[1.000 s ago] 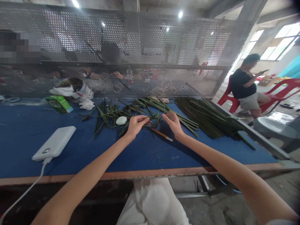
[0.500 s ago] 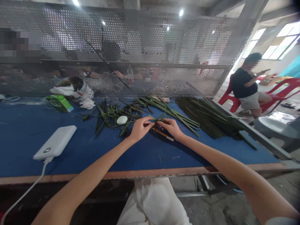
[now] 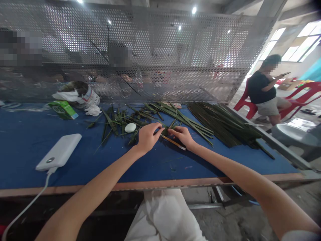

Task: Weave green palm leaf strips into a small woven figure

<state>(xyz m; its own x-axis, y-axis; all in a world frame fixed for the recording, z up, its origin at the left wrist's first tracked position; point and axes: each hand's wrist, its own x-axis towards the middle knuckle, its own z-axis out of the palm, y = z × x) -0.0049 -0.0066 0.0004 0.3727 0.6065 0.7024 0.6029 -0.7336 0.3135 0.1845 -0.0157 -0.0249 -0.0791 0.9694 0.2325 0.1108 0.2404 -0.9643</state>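
Small green leaf piece (image 3: 165, 130) is pinched in the right hand (image 3: 185, 137), mid-table, just right of the left hand (image 3: 147, 138). Its shape is mostly hidden by fingers. Left thumb and index are set narrow, tips close together; whether leaf is gripped there cannot be told. Yellow stick-like tool (image 3: 174, 143) is seen just nearside of the leaf piece, far end partly covered; type can't be made out. White egg-shaped object (image 3: 130, 127) is placed left of the left hand. Dark leaf pile (image 3: 223, 125) is laid far right. People behind perforated screen (image 3: 163, 50) are blurred by the mesh. Power bank (image 3: 60, 152) cable is cut off at left.
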